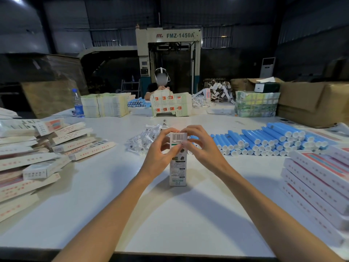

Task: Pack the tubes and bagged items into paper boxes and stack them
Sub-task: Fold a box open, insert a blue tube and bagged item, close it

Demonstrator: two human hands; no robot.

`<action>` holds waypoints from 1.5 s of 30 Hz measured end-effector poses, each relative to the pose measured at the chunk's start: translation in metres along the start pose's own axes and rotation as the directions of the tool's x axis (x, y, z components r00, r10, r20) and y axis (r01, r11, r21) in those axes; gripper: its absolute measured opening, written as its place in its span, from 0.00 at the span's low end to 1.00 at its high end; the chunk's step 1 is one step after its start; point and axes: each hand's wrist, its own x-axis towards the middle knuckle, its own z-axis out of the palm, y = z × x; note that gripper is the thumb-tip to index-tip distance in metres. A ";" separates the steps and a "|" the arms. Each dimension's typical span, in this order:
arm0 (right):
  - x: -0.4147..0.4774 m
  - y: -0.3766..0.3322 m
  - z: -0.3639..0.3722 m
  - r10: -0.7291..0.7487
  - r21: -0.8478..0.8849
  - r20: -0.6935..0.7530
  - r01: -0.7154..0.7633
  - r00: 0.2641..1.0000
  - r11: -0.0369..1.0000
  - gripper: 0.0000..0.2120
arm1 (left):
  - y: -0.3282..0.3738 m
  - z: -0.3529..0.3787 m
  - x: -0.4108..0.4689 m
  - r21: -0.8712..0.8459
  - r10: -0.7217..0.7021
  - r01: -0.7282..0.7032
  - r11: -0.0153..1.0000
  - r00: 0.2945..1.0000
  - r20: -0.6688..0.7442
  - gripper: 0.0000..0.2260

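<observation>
A narrow white paper box (177,167) stands upright on the white table (175,214) in front of me, barcode flap at its top. My left hand (160,150) grips its upper left side. My right hand (200,146) pinches the top flap from the right. Just behind my left hand lies a heap of small clear bagged items (140,141). Blue tubes with white caps (264,140) are piled in rows to the right. Whether the box holds anything is hidden.
Filled long boxes are stacked at the right edge (317,186) and piled loosely at the left (37,157). Flat box blanks (105,105), a water bottle (77,104) and cardboard cartons (311,103) line the far side, where another person (160,86) sits working.
</observation>
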 end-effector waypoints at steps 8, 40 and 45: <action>0.035 -0.014 -0.009 0.084 0.078 -0.050 -0.080 0.995 0.994 0.13 | 0.000 -0.002 0.002 0.016 0.015 -0.016 1.000 1.000 0.015 0.17; 0.044 -0.018 -0.018 0.177 0.205 0.097 -0.194 0.979 0.959 0.03 | -0.011 -0.004 -0.001 -0.054 -0.064 0.066 0.996 0.997 0.037 0.36; 0.045 -0.018 -0.024 0.192 0.192 0.136 -0.216 0.972 0.957 0.05 | -0.009 -0.005 -0.001 0.008 -0.014 0.013 1.000 0.998 0.054 0.31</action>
